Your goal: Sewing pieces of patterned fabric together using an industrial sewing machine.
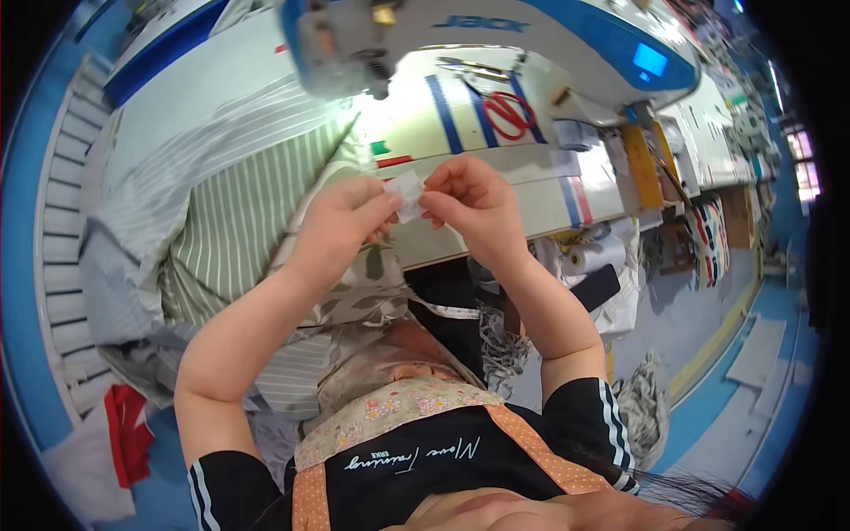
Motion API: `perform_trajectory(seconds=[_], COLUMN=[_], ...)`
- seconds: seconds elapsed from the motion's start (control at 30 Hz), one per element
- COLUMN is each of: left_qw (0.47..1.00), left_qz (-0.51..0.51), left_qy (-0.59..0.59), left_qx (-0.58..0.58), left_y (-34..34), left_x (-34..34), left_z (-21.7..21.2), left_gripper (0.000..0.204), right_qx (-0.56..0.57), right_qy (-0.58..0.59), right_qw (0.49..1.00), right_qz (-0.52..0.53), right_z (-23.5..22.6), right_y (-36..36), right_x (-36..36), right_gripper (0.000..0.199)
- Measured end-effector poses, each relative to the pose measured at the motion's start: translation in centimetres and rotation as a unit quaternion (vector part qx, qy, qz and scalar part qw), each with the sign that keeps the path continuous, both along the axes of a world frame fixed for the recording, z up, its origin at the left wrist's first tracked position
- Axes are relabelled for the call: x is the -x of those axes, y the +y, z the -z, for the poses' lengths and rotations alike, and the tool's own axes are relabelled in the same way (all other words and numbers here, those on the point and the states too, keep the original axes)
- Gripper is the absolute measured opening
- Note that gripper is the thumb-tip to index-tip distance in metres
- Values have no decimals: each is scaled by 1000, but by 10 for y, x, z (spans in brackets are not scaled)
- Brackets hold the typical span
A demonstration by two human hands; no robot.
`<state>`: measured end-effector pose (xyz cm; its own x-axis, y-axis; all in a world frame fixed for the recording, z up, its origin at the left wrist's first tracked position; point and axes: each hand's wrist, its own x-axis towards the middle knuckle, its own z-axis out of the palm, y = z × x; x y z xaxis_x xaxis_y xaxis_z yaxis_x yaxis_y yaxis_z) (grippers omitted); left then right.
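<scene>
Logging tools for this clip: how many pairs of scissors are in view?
1. The red-handled scissors lie on the white sewing table, behind both hands, under the sewing machine's arm. Others may be hidden under fabric.

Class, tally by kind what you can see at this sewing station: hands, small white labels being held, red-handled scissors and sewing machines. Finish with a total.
Hands: 2, left hand and right hand
Small white label: 1
Red-handled scissors: 1
Sewing machine: 1
Total: 5

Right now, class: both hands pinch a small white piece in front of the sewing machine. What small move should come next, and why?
Probably lower the small white piece toward the striped fabric: the left hand and right hand hold it in the air, clear of the table.
</scene>
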<state>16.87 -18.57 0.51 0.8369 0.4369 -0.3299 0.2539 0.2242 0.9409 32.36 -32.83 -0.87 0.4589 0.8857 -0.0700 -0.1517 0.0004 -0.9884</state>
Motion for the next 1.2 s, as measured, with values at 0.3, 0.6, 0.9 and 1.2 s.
perform_trajectory(seconds=[0.3, 0.6, 0.9, 1.2], left_qw=[998, 887, 791, 679], left_qz=[-24, 58, 46, 53], left_qy=[26, 173, 213, 49], left_qx=[61, -424, -572, -730], left_y=[26, 41, 41, 57], left_x=[17, 14, 9, 12], left_z=[10, 4, 6, 23], left_gripper=[20, 45, 54, 48], right_qx=[-216, -203, -127, -121], right_qy=[-603, -632, -634, -657], right_qw=[768, 748, 762, 743], right_qz=[-29, -17, -9, -39], right_z=[16, 27, 40, 45], right_y=[40, 89, 108, 114], right_x=[-1, -24, -22, -31], right_gripper=[26, 20, 10, 16])
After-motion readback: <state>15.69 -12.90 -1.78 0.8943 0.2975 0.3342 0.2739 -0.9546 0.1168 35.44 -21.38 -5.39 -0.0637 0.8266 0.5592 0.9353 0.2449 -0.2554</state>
